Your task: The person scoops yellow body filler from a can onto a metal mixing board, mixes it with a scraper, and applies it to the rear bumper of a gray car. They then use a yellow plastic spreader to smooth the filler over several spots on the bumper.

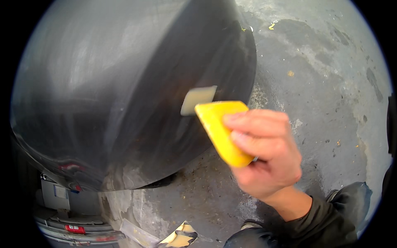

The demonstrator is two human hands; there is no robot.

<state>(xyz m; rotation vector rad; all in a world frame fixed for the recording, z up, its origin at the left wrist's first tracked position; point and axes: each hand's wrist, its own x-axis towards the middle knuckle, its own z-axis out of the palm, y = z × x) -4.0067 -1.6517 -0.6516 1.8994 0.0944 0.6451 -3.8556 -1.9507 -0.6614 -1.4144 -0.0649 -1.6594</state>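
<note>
A yellow plastic spreader is pinched between the thumb and fingers of my right hand. Its upper left corner lies at the lower edge of a pale cream patch of paste, though I cannot tell whether it touches. That patch is spread on a dark, curved car body panel, which looks like a bumper and is dull and smudged. My left hand is out of the picture.
Grey, stained concrete floor runs along the panel's right side. At the lower left are a crumpled, cream-smeared sheet, a clear plastic strip and a red object. My knees show at the lower right.
</note>
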